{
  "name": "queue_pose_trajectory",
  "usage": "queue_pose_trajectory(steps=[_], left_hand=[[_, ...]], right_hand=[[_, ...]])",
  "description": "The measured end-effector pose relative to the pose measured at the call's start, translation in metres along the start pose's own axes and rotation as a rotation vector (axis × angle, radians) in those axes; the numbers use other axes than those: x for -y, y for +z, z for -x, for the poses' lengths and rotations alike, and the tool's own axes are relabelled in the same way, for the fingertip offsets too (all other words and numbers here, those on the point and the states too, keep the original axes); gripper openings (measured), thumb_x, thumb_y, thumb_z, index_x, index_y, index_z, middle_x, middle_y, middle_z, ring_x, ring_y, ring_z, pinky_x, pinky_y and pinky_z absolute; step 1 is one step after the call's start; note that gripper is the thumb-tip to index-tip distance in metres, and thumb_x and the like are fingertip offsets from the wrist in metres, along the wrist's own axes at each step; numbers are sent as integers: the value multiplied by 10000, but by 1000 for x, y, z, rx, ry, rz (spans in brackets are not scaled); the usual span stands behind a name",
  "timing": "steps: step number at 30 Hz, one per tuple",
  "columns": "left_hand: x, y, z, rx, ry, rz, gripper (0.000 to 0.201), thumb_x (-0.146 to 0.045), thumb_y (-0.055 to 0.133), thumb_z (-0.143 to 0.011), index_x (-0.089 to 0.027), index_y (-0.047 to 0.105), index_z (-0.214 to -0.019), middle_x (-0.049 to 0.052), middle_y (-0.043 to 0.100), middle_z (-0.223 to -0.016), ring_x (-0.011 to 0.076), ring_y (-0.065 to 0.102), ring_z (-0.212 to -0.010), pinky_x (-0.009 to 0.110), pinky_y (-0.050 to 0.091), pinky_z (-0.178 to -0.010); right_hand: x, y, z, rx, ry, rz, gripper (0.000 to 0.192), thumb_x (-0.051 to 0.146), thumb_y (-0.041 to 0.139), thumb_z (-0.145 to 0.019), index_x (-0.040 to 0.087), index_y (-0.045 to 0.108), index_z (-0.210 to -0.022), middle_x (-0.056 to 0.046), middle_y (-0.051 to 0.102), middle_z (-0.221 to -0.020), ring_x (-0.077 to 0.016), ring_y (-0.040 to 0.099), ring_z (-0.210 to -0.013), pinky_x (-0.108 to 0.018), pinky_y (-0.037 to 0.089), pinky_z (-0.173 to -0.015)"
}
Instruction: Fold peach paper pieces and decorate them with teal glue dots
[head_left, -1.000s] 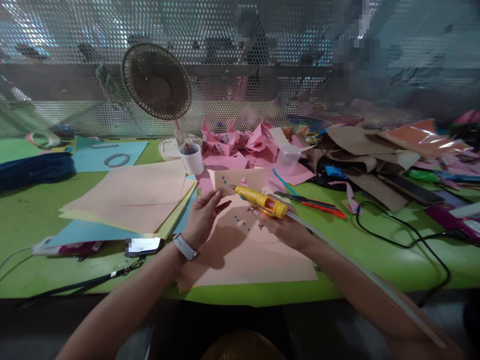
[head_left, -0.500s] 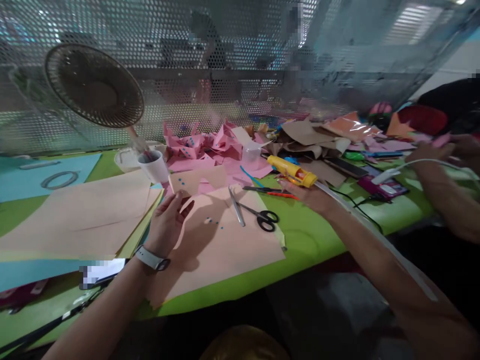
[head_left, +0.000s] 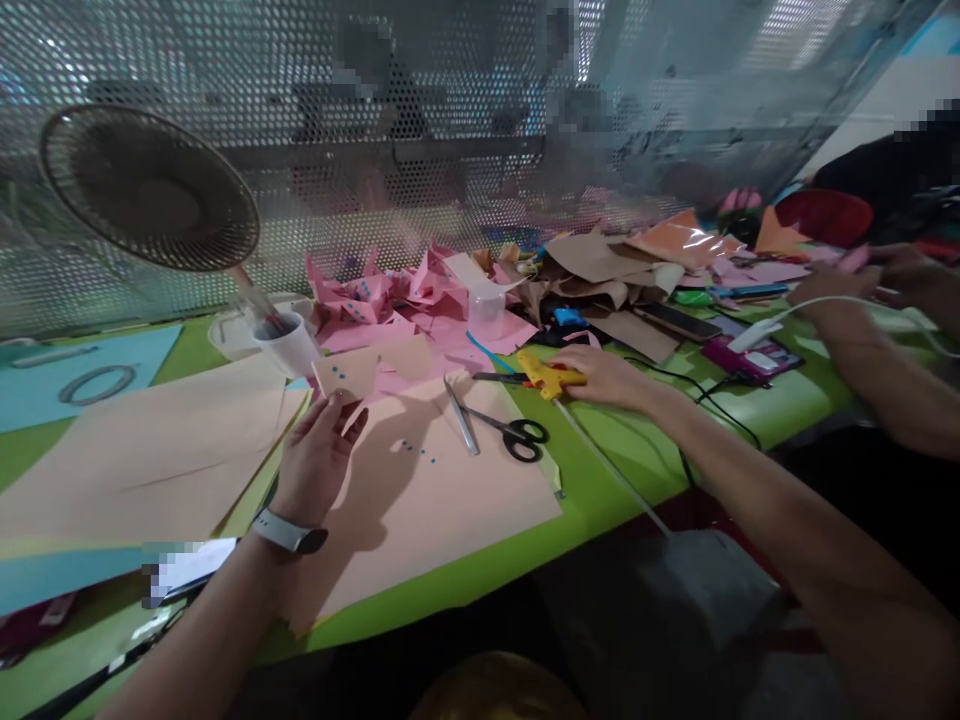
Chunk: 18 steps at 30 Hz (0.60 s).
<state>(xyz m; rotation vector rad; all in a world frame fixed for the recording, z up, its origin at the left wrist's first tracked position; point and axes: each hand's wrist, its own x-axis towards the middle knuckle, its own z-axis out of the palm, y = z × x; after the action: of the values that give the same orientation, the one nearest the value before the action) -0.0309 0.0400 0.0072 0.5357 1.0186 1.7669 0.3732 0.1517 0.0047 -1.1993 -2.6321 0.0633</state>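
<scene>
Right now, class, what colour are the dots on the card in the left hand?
Blue dots on a peach card, clearest in the head view.

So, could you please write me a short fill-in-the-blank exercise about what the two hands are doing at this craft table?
1. The right hand rests on a yellow ____ lying on the green table.
2. The left hand holds a peach paper piece marked with small ____ dots.
3. The black-handled ____ lie open on the large peach sheet.

Missing words: glue gun; blue; scissors
</scene>
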Motion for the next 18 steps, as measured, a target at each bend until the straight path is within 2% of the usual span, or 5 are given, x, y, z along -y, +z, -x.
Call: queue_pose_trajectory(steps=[2, 6, 12, 15, 18], left_hand=[[0, 0, 0, 10, 3, -7, 199, -218, 876, -616, -198, 712, -726, -19, 746, -824, 126, 693, -845, 278, 553, -802], [0, -1, 0, 37, 10, -32, 184, -230, 863, -649, -211, 704, -738, -25, 742, -840, 128, 692, -867, 288, 550, -833], [-2, -3, -2, 18, 19, -10, 173, -235, 851, -667, -205, 693, -731, -22, 737, -830, 118, 691, -861, 280, 540, -845], [-3, -3, -4, 8, 26, -2, 192, -243, 859, -650, -201, 689, -729, -16, 736, -818, 121, 690, -847, 286, 532, -851], [-4, -4, -5, 12, 31, -1, 209, -256, 862, -640, -203, 683, -734, -14, 735, -826, 126, 689, -852, 296, 527, -870]], right_hand=[[10, -13, 1, 43, -22, 81, 455, 179, 628, -769, 149, 664, -1221, -152, 657, -1258, -316, 607, -1164, -454, 479, -995], [58, -22, -7, -114, -121, 176, 344, 163, 538, -895, 121, 658, -1215, -166, 672, -1206, -280, 632, -1092, -422, 494, -957], [139, 15, -45, 0, -503, 348, 317, 28, 517, -907, 157, 636, -1171, -102, 702, -964, -215, 645, -875, -340, 494, -745], [151, 25, -63, 59, -636, 428, 154, 65, 557, -912, 139, 664, -995, -88, 693, -878, -204, 634, -822, -337, 476, -725], [147, 26, -71, 43, -743, 405, 160, 68, 528, -925, 137, 666, -884, -84, 701, -847, -197, 635, -778, -341, 480, -707]])
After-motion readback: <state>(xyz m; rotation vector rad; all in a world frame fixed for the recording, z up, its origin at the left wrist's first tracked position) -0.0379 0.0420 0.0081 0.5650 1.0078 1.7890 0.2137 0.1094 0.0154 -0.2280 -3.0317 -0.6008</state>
